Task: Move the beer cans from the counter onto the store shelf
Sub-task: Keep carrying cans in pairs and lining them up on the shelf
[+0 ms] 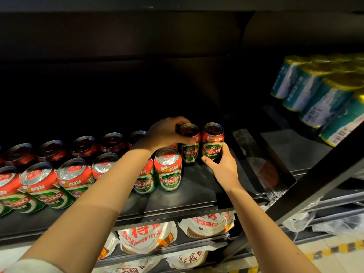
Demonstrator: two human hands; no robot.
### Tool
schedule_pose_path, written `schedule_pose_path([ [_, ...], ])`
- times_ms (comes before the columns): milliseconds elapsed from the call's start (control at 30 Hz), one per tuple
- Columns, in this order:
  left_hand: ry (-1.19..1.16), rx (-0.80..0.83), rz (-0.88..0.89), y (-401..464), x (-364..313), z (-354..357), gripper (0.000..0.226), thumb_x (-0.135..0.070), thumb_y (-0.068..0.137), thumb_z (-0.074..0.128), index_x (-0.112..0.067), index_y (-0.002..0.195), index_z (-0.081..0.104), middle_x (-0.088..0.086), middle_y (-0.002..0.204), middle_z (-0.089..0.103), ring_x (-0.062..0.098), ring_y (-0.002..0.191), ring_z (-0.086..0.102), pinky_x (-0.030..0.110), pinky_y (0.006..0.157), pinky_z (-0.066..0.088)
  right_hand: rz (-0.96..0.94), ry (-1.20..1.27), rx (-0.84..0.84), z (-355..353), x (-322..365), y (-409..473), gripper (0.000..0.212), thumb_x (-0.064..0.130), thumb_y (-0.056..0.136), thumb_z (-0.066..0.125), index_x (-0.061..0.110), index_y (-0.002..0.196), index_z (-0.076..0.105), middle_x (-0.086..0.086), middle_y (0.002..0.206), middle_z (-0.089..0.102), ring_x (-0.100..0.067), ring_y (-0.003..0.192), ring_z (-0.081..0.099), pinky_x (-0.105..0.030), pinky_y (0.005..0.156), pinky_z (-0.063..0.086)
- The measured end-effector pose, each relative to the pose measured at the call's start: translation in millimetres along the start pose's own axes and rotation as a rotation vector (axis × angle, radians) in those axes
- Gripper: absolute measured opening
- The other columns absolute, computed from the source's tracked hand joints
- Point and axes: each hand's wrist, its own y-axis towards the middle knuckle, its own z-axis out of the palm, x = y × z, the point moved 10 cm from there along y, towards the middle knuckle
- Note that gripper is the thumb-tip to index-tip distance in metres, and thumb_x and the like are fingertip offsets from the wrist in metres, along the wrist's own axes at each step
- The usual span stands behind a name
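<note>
Dark shelf, Tsingtao cans, both hands gripping

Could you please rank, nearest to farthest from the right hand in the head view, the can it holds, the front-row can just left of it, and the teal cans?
1. Held Tsingtao can, gripped in the right hand.
2. Front-row Tsingtao can, just left.
3. Teal cans, upper right on the neighbouring shelf.
</note>
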Motion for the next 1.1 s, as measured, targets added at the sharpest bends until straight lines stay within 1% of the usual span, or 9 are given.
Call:
schedule_pose_path([
  [133,0.004,0.010,-0.008,1,2,0,0.060,-0.037,0.072,0.077,-0.021,0.125,0.053,0.000,0.122,0.061,0.015,0.109,0.059,0.038,0.095,0.048,0.004,-0.022,-0.001,1,0,1,0.059,0.023,0.080,0.074,0.023,0.131,0.043,0.010,0.110,0.058,-0.006,0.101,0.057,-0.024,0.089,0.046],
  [500,-0.006,0.018,-0.009,-1,0,1,0.056,-0.033,0.074,0.076,-0.021,0.124,0.054,-0.001,0.121,0.062,0.015,0.109,0.059,0.036,0.095,0.048,0.034,-0.054,0.013,3,3,-3,0.055,0.024,0.083,0.072,0.023,0.128,0.041,0.009,0.110,0.058,-0.006,0.101,0.056,-0.023,0.085,0.043],
  [633,0.024,0.028,-0.021,-1,1,1,0.055,-0.039,0.074,0.075,-0.024,0.123,0.054,-0.003,0.119,0.062,0.014,0.107,0.059,0.036,0.094,0.048,0.079,-0.053,0.042,5,2,-2,0.055,0.021,0.081,0.073,0.025,0.126,0.040,0.007,0.112,0.058,-0.008,0.104,0.057,-0.023,0.086,0.044],
  [733,0.062,0.101,-0.029,-2,-3,0,0.053,-0.043,0.083,0.065,-0.022,0.130,0.050,0.001,0.125,0.058,0.017,0.114,0.055,0.026,0.088,0.042,0.116,-0.054,0.062,1,8,-5,0.070,0.017,0.081,0.073,0.019,0.138,0.032,0.002,0.130,0.052,-0.015,0.123,0.049,-0.028,0.098,0.042],
  [800,0.195,0.107,0.019,-3,-10,-6,0.057,-0.044,0.089,0.056,-0.016,0.137,0.044,0.005,0.134,0.053,0.020,0.121,0.051,0.024,0.090,0.038,0.149,-0.132,0.036,-11,16,-15,0.085,0.019,0.084,0.070,0.018,0.150,0.016,-0.002,0.148,0.036,-0.018,0.137,0.034,-0.034,0.109,0.032],
  [833,0.269,0.087,0.054,-5,-16,-11,0.059,-0.045,0.091,0.053,-0.015,0.140,0.040,0.006,0.138,0.050,0.022,0.125,0.048,0.027,0.094,0.037,0.171,-0.187,0.018,-19,19,-22,0.085,0.021,0.086,0.068,0.019,0.151,0.014,-0.002,0.152,0.030,-0.019,0.139,0.030,-0.035,0.110,0.029],
  [900,0.341,0.074,0.101,-10,-30,-19,0.061,-0.046,0.092,0.050,-0.016,0.143,0.035,0.006,0.144,0.044,0.023,0.131,0.043,0.033,0.102,0.036,0.181,-0.300,0.003,-34,28,-42,0.073,0.025,0.089,0.063,0.020,0.149,0.022,-0.001,0.152,0.032,-0.020,0.137,0.033,-0.037,0.110,0.031],
  [1000,0.365,0.144,0.132,-31,-61,-15,0.057,-0.045,0.092,0.050,-0.023,0.143,0.035,0.001,0.146,0.039,0.023,0.131,0.040,0.037,0.104,0.036,0.143,-0.464,-0.045,-55,45,-90,0.057,0.030,0.092,0.058,0.019,0.143,0.035,0.001,0.146,0.040,-0.017,0.133,0.039,-0.033,0.108,0.035],
  [1100,0.363,0.186,0.340,-77,-106,-2,0.051,-0.044,0.092,0.050,-0.025,0.138,0.039,-0.003,0.138,0.046,0.018,0.122,0.046,0.036,0.099,0.042,0.163,-0.602,-0.176,-73,54,-155,0.048,0.031,0.092,0.057,0.019,0.137,0.043,0.002,0.138,0.047,-0.016,0.128,0.043,-0.030,0.104,0.036],
])
